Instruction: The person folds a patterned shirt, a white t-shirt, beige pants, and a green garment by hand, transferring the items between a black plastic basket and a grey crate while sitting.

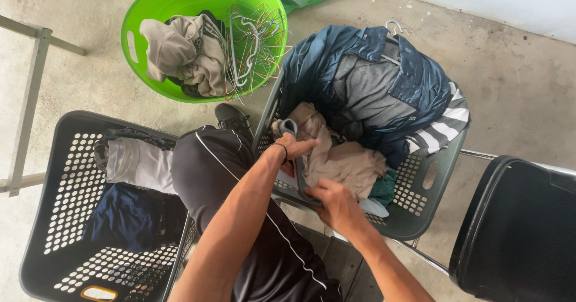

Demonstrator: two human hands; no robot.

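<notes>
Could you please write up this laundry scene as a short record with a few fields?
left hand: grips the top of a grey hanger
right hand: holds the hanger's lower end
garment: beige garment on the hanger
right basket: dark, holds a blue jacket
left basket: dark, holds white and navy clothes
green tub: clothes and wire hangers

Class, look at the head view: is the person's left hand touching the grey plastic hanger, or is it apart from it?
Touching. The head view shows the left hand closed around the top of the grey plastic hanger, above the beige garment.
</notes>
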